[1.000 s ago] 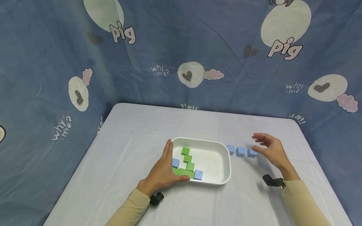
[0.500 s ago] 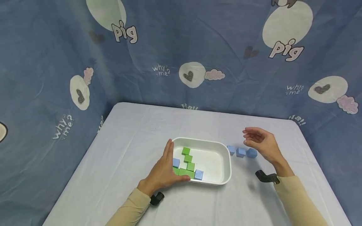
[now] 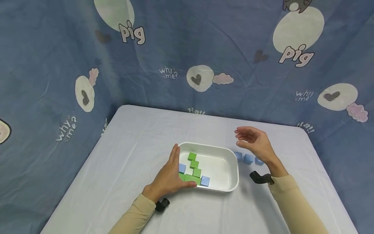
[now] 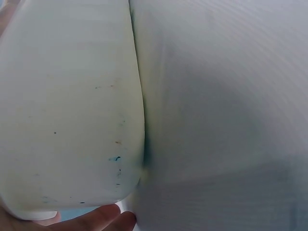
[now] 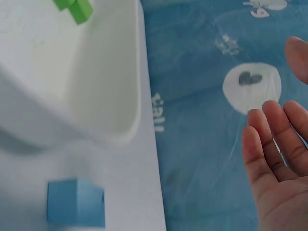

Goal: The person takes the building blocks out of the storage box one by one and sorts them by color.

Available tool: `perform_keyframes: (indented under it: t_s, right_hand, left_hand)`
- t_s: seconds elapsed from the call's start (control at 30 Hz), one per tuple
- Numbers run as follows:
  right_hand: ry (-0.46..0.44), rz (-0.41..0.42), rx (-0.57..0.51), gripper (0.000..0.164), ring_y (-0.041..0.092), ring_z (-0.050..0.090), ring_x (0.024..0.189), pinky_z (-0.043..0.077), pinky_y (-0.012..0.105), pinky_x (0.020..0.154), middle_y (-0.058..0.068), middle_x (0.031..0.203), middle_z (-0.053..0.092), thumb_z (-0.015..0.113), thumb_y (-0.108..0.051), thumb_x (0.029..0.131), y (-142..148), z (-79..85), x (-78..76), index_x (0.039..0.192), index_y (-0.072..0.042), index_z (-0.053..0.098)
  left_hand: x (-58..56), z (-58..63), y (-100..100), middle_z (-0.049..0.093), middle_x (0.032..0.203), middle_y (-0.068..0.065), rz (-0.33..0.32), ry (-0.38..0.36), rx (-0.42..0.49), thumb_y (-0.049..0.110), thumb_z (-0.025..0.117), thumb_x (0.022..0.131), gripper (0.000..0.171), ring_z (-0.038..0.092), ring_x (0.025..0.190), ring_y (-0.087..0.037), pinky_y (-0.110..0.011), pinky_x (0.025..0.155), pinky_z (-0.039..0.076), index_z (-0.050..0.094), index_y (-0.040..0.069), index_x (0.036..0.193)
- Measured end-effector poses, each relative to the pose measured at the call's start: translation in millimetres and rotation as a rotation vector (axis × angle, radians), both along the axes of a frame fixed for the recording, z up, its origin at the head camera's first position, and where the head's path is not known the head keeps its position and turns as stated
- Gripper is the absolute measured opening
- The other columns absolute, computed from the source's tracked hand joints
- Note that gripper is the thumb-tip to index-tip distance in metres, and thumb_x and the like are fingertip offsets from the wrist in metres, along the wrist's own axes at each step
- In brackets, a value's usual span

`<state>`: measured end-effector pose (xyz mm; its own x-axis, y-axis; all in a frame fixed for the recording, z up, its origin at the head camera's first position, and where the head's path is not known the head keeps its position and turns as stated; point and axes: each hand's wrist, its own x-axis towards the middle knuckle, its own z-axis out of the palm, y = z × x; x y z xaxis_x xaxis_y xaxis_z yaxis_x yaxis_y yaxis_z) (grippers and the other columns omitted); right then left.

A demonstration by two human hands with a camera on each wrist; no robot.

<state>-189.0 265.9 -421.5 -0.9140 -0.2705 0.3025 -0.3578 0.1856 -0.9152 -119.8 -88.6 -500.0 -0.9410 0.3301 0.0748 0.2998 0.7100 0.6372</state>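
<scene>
"White plastic tray point(image 3: 221, 167) on the desk point(image 3: 140, 156). What's the L hand point(image 3: 167, 177) doing?"

"Fingers straight against its L end, thumb along the near rim; not curled round anything. Prob. just steadying."

"R hand point(image 3: 258, 145)?"

"Holding nothing: fingers loosely bent, thumb apart. It hangs off the tray's R end, by the row of three blue blocks point(image 3: 248, 159). Rightmost one's partly hidden behind it."

"Contents?"

"Green blocks point(image 3: 194, 164): three stepped in a slanting line, others along the near side, w/ a blue cube point(image 3: 205, 181) just beside their R end. A second blue one, partly hidden by the L hand."

"Which step, then?"

"Looks like btwn placements: some pcs in, three blue outside."

"Nxt move?"

"If those belong inside, it calls for the R hand down onto one, a thumb-&-fingertip pinch on the sides, then a lift clear of the tray wall. Narrow grip pref., or a neighbour could get nudged."
</scene>
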Motion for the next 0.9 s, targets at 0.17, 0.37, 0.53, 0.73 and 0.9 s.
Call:
perform_keyframes:
  t_s: [0.17, 0.37, 0.53, 0.73, 0.9]
  right_hand:
    - [-0.004, 0.05, -0.039, 0.052, 0.029, 0.067, 0.104, 0.054, 0.03, 0.091, 0.033, 0.123, 0.062, 0.076, 0.015, 0.082, -14, -1.1, -1.9, 0.13, 0.018, 0.055]
    - [-0.01, 0.117, -0.054, 0.052, 0.039, 0.064, 0.107, 0.054, 0.034, 0.093, 0.032, 0.125, 0.061, 0.077, 0.012, 0.083, -35, -0.9, -5.4, 0.131, 0.016, 0.057]
    - [-0.011, 0.156, -0.067, 0.051, 0.031, 0.066, 0.106, 0.054, 0.034, 0.093, 0.034, 0.124, 0.061, 0.078, 0.011, 0.083, -51, -1.4, -7.0, 0.13, 0.013, 0.058]
    - [-0.045, 0.194, -0.045, 0.051, 0.025, 0.066, 0.106, 0.052, 0.041, 0.096, 0.031, 0.125, 0.061, 0.079, 0.008, 0.084, -71, -4.1, -7.6, 0.131, 0.01, 0.059]
    - [-0.057, 0.23, 0.019, 0.049, 0.042, 0.063, 0.108, 0.051, 0.044, 0.097, 0.024, 0.123, 0.065, 0.081, 0.005, 0.083, -90, -10.9, -9.8, 0.129, 0.007, 0.063]
  left_hand:
    - [2.0, -2.0, 0, -0.005, 0.171, -0.009, -0.001, -0.02, 0.005, 0.066, 0.089, 0.063, 0.149, 0.048, 0.135, -0.037, -0.05, 0.104, 0.046, -0.001, 0.003, 0.163]
    - [6.2, -3.2, -3, -0.004, 0.171, -0.008, 0.018, -0.016, 0.001, 0.066, 0.089, 0.062, 0.148, 0.05, 0.132, -0.036, -0.05, 0.102, 0.047, 0.002, 0.003, 0.163]
    - [5.5, -3.7, -3, -0.003, 0.171, -0.009, 0.014, -0.003, 0.004, 0.066, 0.089, 0.064, 0.147, 0.05, 0.132, -0.035, -0.049, 0.102, 0.047, 0.001, 0.003, 0.163]
    - [0.6, -4.2, -1, -0.005, 0.171, -0.007, 0.009, -0.008, 0.006, 0.068, 0.088, 0.063, 0.148, 0.047, 0.134, -0.032, -0.047, 0.105, 0.046, -0.002, 0.005, 0.163]
    - [-0.7, -3.5, -1, -0.005, 0.171, -0.007, -0.002, -0.015, 0.013, 0.068, 0.088, 0.064, 0.148, 0.046, 0.135, -0.032, -0.047, 0.106, 0.045, -0.003, 0.005, 0.163]
